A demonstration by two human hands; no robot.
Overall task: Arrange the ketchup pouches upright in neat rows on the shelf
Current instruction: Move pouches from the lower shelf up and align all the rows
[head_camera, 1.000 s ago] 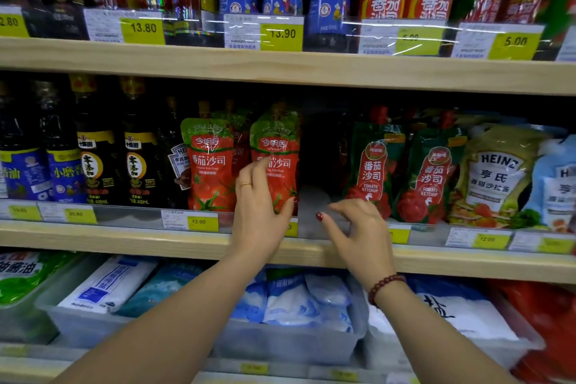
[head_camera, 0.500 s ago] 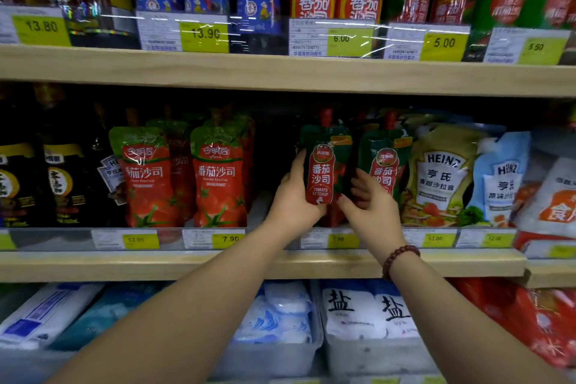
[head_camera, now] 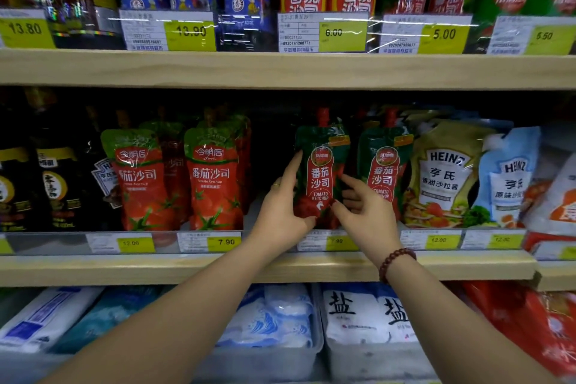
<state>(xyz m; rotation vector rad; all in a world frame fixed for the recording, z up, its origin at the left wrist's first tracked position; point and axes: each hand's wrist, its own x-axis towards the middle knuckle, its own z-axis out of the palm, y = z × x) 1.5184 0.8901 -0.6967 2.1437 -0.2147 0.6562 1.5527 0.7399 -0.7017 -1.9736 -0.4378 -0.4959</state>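
A green ketchup pouch (head_camera: pixel 321 171) with a red cap stands upright on the middle shelf (head_camera: pixel 187 268). My left hand (head_camera: pixel 280 209) grips its left edge, index finger along the side and thumb at the bottom front. My right hand (head_camera: pixel 366 215) pinches its lower right edge. A second green ketchup pouch (head_camera: pixel 385 171) stands upright just to the right, close beside it. Two red ketchup pouches (head_camera: pixel 140 181) (head_camera: pixel 215 178) front rows further left, with a dark gap between them and the green ones.
Heinz salad dressing pouches (head_camera: pixel 442 171) (head_camera: pixel 508 174) lean at the right. Dark sauce bottles (head_camera: pixel 53 184) stand at the left. Bottles and price tags (head_camera: pixel 339 33) fill the upper shelf. Salt bags sit in clear bins (head_camera: pixel 367 362) on the shelf below.
Both hands have moved right from the red pouches and the gap to the green pouch and taken hold of it. The view has turned right with them.
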